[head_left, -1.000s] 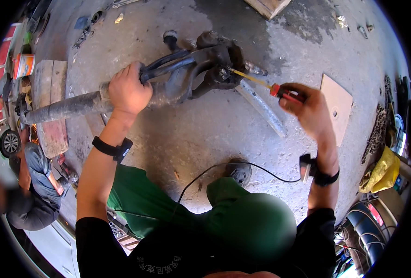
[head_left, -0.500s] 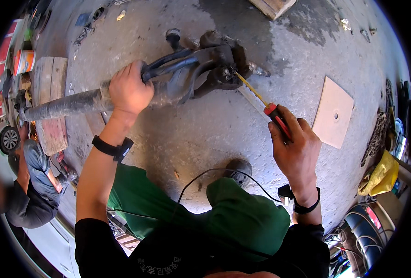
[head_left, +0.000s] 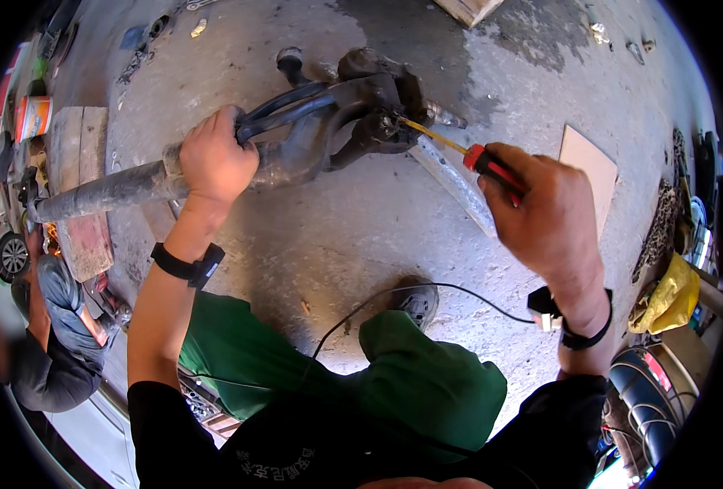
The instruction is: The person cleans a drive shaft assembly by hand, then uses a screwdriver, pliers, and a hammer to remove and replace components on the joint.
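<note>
A long grey metal shaft (head_left: 109, 191) with a dark, greasy forked end (head_left: 370, 106) lies across the view above the concrete floor. Around its middle my left hand (head_left: 219, 159) is closed, beside two dark curved bars (head_left: 284, 114) that run toward the fork. My right hand (head_left: 545, 204) grips a screwdriver (head_left: 492, 167) by its red and black handle. The yellowish blade slants up and left, its tip against a dark, grimy joint on the fork. Whether the tip sits inside the joint is too small to tell.
Wooden boards (head_left: 80, 187) lie at the left, near a seated person (head_left: 60, 326). A flat metal strip (head_left: 455, 183) rests under the fork. At right are a tan square plate (head_left: 590, 175) and a yellow cloth (head_left: 667, 297). A black cable (head_left: 378, 297) crosses above my green trousers.
My right hand has moved right and turned, so the screwdriver lies flatter with its tip still at the joint. The shaft and my left hand appear slightly further left.
</note>
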{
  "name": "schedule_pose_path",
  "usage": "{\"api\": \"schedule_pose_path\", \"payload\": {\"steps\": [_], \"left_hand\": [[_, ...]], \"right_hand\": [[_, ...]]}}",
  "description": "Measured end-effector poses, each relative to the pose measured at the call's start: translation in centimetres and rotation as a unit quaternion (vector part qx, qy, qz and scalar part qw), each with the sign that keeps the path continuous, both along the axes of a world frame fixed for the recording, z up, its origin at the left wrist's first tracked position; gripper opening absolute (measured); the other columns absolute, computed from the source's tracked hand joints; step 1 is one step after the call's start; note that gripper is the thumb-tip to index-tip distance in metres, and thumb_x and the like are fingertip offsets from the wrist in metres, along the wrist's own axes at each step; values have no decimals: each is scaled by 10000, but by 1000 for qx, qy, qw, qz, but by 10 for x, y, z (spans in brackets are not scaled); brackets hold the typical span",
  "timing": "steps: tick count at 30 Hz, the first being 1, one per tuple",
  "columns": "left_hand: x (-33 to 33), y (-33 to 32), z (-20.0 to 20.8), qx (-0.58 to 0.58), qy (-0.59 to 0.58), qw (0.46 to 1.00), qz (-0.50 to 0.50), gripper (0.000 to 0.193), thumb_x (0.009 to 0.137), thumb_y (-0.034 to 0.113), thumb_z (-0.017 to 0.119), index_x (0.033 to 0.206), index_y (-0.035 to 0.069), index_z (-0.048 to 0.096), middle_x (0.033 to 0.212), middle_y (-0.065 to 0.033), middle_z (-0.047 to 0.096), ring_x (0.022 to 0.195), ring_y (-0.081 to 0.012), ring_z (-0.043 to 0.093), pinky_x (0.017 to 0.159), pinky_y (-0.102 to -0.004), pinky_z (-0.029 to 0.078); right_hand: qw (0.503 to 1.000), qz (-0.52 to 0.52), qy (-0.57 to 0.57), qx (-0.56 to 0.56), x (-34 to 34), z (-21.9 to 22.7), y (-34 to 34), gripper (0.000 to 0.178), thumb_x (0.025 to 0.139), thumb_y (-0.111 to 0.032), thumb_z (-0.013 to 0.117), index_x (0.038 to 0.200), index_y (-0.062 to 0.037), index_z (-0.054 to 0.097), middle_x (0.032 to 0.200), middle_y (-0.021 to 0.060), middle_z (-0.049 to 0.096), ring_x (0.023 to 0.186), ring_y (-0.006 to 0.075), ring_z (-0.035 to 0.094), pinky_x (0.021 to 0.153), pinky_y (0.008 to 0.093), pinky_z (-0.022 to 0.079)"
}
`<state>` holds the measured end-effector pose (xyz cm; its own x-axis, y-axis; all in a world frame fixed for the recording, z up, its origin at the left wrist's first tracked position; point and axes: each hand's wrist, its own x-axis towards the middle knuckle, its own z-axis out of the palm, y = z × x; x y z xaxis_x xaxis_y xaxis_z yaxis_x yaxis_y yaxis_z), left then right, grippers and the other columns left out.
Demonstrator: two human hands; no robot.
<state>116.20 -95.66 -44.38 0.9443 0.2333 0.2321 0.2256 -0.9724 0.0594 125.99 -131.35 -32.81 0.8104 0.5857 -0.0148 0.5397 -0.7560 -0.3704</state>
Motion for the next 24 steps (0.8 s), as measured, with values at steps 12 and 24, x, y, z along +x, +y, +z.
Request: {"api": "schedule_pose_path", "payload": {"steps": [12, 24], "left_hand": [[-2, 2, 0, 2, -7, 1000, -16, 248, 693, 92, 672, 932, 106, 609, 863, -104, 679, 837, -350, 661, 748, -452, 512], [-2, 3, -1, 4, 7, 1000, 7, 278, 729, 98, 693, 1002, 125, 645, 897, -102, 693, 863, -366, 659, 746, -466, 519]], "right_hand": [[992, 5, 98, -78, 62, 32, 27, 214, 790, -161, 722, 945, -26, 779, 779, 237, 700, 750, 383, 712, 753, 444, 570], [999, 30, -15, -41, -3, 5, 7, 141, 831, -167, 731, 924, -78, 675, 632, 157, 633, 565, 361, 648, 547, 443, 527]]}}
